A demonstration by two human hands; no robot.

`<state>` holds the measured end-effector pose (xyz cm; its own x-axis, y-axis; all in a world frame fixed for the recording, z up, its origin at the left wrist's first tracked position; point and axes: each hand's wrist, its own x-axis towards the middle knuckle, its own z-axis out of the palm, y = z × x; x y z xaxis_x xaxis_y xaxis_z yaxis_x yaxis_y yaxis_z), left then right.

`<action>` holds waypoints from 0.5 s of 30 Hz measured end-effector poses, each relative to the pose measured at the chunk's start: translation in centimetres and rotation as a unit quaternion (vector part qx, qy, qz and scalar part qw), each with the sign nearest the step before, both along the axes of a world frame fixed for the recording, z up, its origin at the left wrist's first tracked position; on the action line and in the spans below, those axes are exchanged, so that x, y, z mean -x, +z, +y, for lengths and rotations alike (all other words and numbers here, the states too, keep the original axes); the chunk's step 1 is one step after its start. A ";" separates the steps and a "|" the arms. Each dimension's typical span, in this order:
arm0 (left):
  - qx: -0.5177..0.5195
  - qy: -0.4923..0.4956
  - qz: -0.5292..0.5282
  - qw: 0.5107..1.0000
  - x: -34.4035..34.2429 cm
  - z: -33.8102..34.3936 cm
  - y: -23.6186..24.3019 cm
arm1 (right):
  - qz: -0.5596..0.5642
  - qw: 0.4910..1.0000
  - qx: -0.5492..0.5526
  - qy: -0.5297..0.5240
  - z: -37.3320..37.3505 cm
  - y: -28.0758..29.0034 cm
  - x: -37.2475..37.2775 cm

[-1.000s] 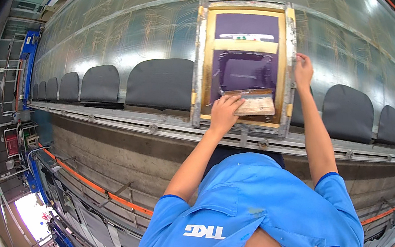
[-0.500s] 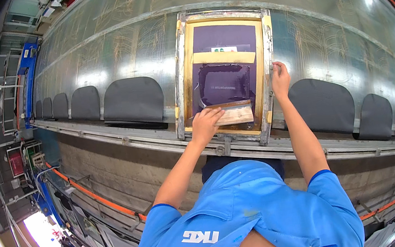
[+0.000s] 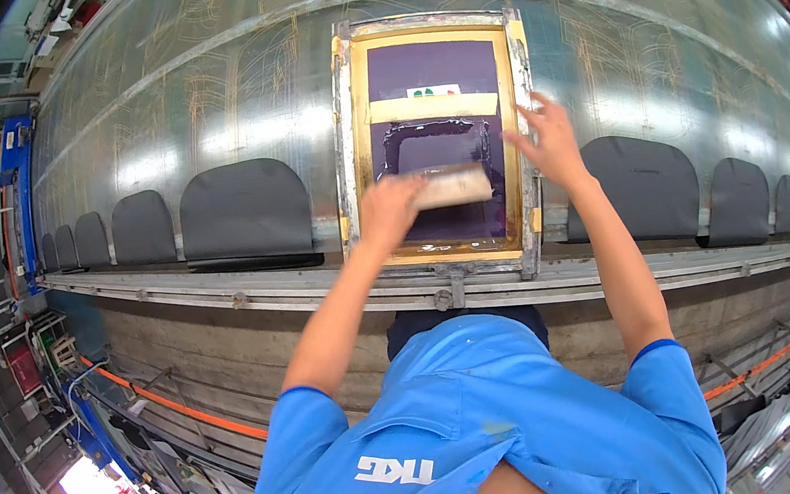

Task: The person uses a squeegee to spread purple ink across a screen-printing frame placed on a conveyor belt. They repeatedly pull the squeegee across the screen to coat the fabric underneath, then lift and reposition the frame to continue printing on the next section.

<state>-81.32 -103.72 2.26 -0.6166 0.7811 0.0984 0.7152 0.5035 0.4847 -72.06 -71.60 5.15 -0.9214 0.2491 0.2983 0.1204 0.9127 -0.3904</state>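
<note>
A screen-printing frame [image 3: 342,103] with a purple mesh [image 3: 430,62] lies on the long table in front of me. My left hand [image 3: 390,211] is closed on one end of a squeegee [image 3: 455,188] with a pale wooden handle, held crosswise over the near half of the mesh. Motion blurs both a little; whether the blade touches the mesh, I cannot tell. Dark wet ink [image 3: 434,128] edges a rectangle beyond it. At the frame's right side, my right hand [image 3: 552,142] is open with fingers spread, holding nothing.
Dark grey rounded panels lie in a row along the table's near edge, one [image 3: 245,210] left of the frame and another [image 3: 637,188] right of it. A metal rail [image 3: 321,295] runs along that edge. Yellow tape [image 3: 433,108] crosses the mesh.
My left hand has moved the squeegee away from the frame's near end toward the middle of the mesh. My right hand has shifted inward over the frame's right side, fingers now spread.
</note>
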 end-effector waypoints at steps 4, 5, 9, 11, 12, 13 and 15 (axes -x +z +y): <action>0.075 0.044 -0.082 0.993 6.5 5.1 4.1 | -0.127 0.979 0.107 0.117 -3.6 3.7 2.3; 0.058 0.025 -0.046 0.997 7.0 5.7 3.2 | -0.147 0.978 0.105 0.106 -3.7 1.8 2.8; 0.068 0.015 0.016 0.997 3.7 3.6 0.7 | -0.101 0.983 0.126 0.088 -7.7 -2.6 -1.3; 0.035 0.010 0.046 0.998 0.1 0.8 0.3 | -0.102 0.981 0.144 0.085 -10.3 -2.2 -4.6; 0.050 0.008 0.060 0.997 -1.4 0.0 1.0 | -0.114 0.978 0.155 0.083 -11.2 -1.9 -6.2; 0.053 0.011 0.053 0.997 -2.0 -0.4 1.3 | -0.122 0.976 0.162 0.082 -11.5 -1.7 -6.8; 0.053 0.015 0.038 0.998 -2.3 -0.8 1.7 | -0.123 0.974 0.170 0.088 -11.1 -1.4 -6.2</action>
